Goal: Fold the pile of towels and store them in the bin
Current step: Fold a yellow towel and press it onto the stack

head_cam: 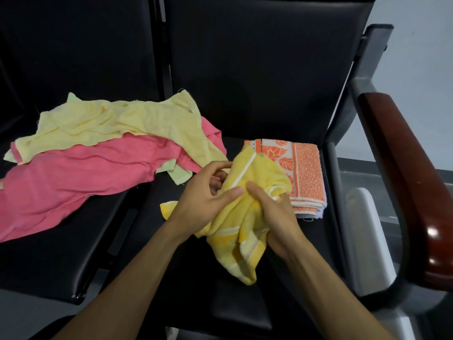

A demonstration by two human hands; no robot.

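Observation:
A bright yellow towel point(247, 231) with white stripes hangs crumpled over the right black seat, held by both hands. My left hand point(204, 192) pinches its upper edge between thumb and fingers. My right hand point(272, 212) grips the bunched cloth just to the right. Behind them, a folded orange-and-white leaf-patterned towel point(301, 173) lies flat on the seat. On the left seat a pale yellow towel point(117, 123) lies loose on top of a pink towel point(73, 173). No bin is in view.
Two black padded seats point(257, 82) stand side by side with a gap between them. A dark red wooden armrest point(404, 168) on a grey frame runs along the right. A small pale green cloth corner point(176, 173) pokes from the pile.

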